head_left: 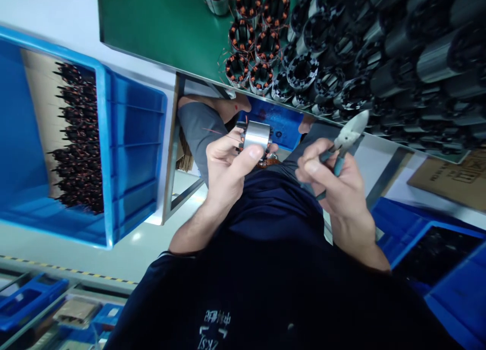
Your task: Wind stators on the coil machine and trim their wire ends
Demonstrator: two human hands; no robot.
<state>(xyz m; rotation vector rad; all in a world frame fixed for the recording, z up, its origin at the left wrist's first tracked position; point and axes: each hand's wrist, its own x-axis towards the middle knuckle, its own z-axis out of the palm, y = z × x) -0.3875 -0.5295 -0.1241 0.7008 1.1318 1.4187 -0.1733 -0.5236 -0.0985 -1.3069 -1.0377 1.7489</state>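
My left hand (pixel 231 160) is closed around a motor stator (pixel 257 133), a bright metal ring with black end parts and copper windings. A thin copper wire sticks out from it to the left. In my right hand (pixel 334 175) is a pair of cutting pliers (pixel 351 132) with teal handles, its jaws pointing up and away from me. The pliers and the stator are apart, both held above my lap. Whether the jaws are fully closed is hard to make out.
Wound stators (pixel 243 36) stand on the green bench top (pixel 159 31), beside many bare metal cores (pixel 398 67) to the right. A blue crate (pixel 132 132) at left holds rows of wound parts (pixel 78 142). A blue bin (pixel 292 118) sits below, between my legs. Another blue bin (pixel 451 284) is at right.
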